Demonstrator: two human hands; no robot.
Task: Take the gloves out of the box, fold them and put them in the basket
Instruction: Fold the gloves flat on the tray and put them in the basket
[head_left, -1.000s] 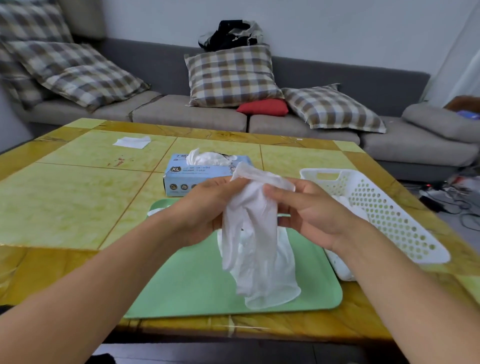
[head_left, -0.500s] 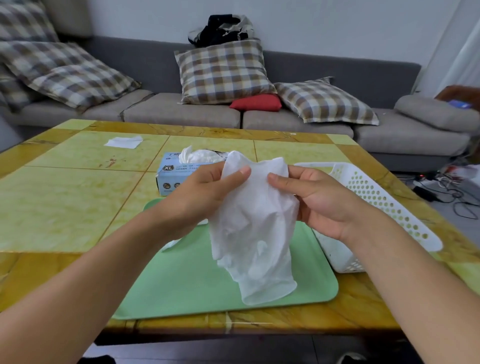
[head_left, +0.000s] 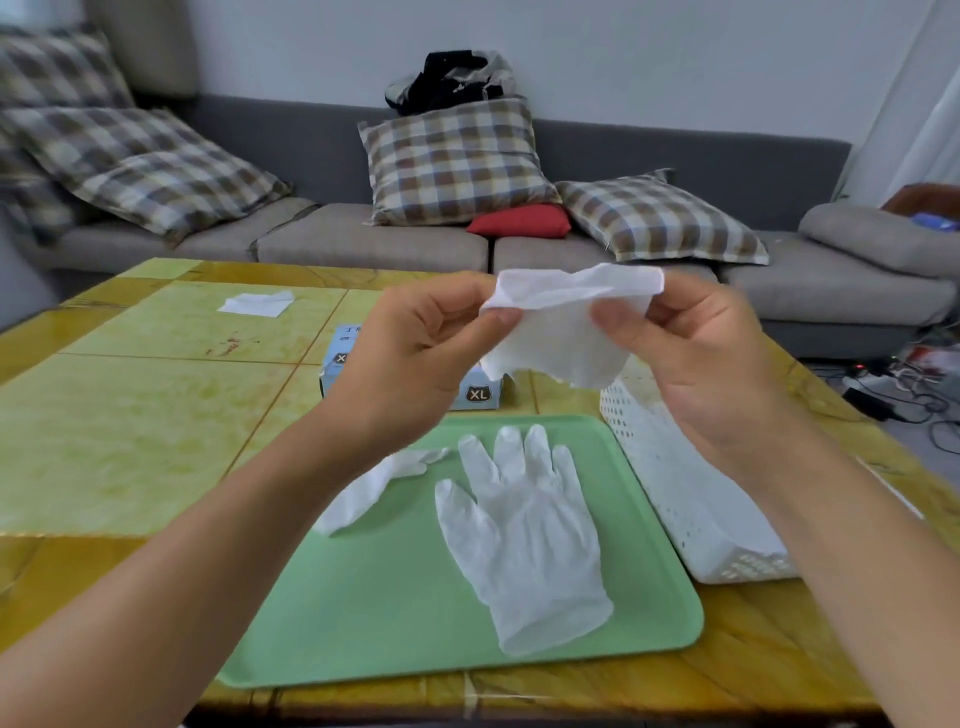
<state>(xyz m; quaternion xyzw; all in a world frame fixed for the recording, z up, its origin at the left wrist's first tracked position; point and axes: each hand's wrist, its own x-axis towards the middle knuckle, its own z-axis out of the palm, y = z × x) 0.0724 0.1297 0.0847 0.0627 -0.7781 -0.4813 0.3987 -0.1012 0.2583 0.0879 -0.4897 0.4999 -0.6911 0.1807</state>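
Holding a white glove (head_left: 561, 332) up above the table, pinched at one top corner by the left hand (head_left: 415, 358) and at the other by the right hand (head_left: 696, 364), thumb against forefinger on each side, other fingers loosely curled behind. Hung as a short crumpled sheet, lower edge ragged and free. Half a second before, gripped a longer bundle that drooped down over the tray; now held only this one piece, with a second glove (head_left: 524, 535) lying flat on the green tray (head_left: 363, 613) at about 6 o'clock from the hands, fingers spread toward the box, cuff toward the near edge. Probably separated from the bundle, so one glove laid out and one in hand. Lay a third, twisted glove (head_left: 363, 493) at the tray's 9 o'clock edge, partly under the left forearm. Stood the blue glove box (head_left: 478, 392) at 12 o'clock of the tray, mostly hidden behind the left hand. Sat the white perforated basket (head_left: 691, 509) at 3 o'clock, touching the tray's side; contents not visible. Judged folding not yet begun.
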